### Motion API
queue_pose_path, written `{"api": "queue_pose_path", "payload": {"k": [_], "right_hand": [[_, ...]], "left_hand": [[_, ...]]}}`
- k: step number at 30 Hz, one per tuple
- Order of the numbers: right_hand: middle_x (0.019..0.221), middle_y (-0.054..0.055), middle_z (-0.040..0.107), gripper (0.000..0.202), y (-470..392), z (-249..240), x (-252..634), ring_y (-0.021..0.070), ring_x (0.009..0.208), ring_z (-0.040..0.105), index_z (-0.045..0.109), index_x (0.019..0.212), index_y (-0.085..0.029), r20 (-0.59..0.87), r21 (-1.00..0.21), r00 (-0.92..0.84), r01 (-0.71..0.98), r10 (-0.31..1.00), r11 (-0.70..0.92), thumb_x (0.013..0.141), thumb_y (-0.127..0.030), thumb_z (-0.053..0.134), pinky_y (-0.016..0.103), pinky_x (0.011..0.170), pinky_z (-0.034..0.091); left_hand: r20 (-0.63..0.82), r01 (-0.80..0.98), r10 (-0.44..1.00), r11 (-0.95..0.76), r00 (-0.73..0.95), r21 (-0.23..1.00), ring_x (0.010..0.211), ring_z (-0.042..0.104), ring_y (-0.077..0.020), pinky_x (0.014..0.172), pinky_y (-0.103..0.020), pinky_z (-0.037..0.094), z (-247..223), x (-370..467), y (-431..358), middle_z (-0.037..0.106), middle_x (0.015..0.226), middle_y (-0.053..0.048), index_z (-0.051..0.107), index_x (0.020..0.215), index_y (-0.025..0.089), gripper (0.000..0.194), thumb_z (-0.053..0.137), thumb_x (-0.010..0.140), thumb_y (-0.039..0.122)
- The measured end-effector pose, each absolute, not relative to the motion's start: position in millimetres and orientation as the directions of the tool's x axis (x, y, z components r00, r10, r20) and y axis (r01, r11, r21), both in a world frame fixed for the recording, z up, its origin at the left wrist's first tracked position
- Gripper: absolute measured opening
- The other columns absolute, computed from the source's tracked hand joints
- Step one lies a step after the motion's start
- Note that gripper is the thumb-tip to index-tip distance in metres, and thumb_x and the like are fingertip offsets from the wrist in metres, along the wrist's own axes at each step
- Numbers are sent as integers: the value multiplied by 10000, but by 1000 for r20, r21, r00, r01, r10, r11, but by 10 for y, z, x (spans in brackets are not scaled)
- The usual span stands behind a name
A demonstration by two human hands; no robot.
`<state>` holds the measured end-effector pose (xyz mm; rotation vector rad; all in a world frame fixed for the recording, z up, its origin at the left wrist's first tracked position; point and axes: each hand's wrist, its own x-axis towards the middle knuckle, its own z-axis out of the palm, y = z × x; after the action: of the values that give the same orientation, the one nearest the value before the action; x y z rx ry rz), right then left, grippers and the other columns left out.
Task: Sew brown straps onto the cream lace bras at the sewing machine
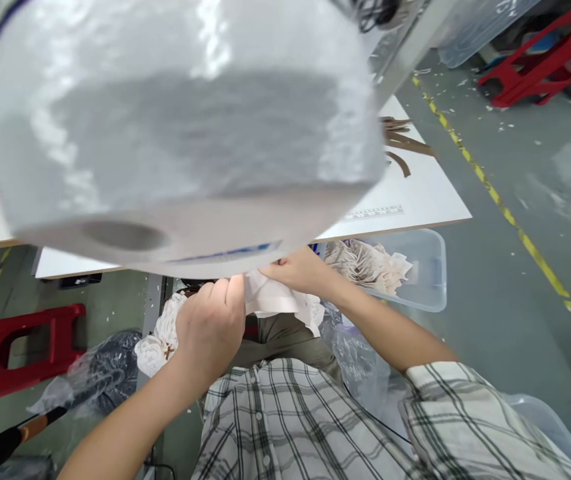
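Head view, the only 1. Thin, pale pinkish-white cloth piece [271,297] is up between the 2 hands, just under the near lip of a large, glossy white, rounded machine housing [195,133], above the lap.

Doing it well, as I judge: keep the 2 grips level, light even pull, cloth flat between them. Smooth creases with small finger shifts, not a hard tug; soft fabric likely stretches. Watch that the hanging near edge doesn't fold under, and keep fingertips clear of whatever the housing hides.

Cloth vs fingers: it spans the gap, left hand [210,315] at its left edge, right hand [295,269] at its far right. Left fingers curled in, seemingly gripping that edge; thumb hidden. Right thumb and index pinch the edge close under the housing. Far edge of the cloth is hidden. White lace trim [311,312] hangs at right; can't tell if joined.

Around: bunched white lace bundle [158,337] left of the left hand; clear plastic bin [435,270] with pleated off-white fabric pieces [365,263] right, beyond the right wrist; white flat worktop [430,197] on the far side.
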<state>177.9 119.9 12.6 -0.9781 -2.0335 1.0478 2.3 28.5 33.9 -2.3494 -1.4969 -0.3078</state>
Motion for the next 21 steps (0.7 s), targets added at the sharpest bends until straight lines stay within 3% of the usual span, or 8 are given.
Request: {"api": "queue_pose_path", "payload": {"k": [10,15,21], "right_hand": [[865,39,593,194,1213,88,1841,151,791,535,686,862,-151,231,-874,-492,275,839,401,822,-203,504,274,753,453],[913,46,624,241,1196,29,1809,168,852,562,705,985,-160,251,-882,-512,229,821,412,827,-200,527,301,804,459],[1003,51,599,240,1141,0,1886,129,753,528,667,1077,-184,201,-927,-469,193,860,322,861,-214,567,248,620,428]], "left_hand": [[308,873,821,-415,481,-257,529,499,-166,477,-313,271,376,69,302,535,574,0,585,1166,136,260,485,926,140],[317,907,853,-357,414,-222,505,482,-167,456,-320,196,348,3,265,512,550,13,585,1167,147,263,472,931,140],[346,905,837,-409,425,-122,527,509,-156,480,-311,227,311,6,275,551,569,5,605,1188,142,277,484,939,155]]}}
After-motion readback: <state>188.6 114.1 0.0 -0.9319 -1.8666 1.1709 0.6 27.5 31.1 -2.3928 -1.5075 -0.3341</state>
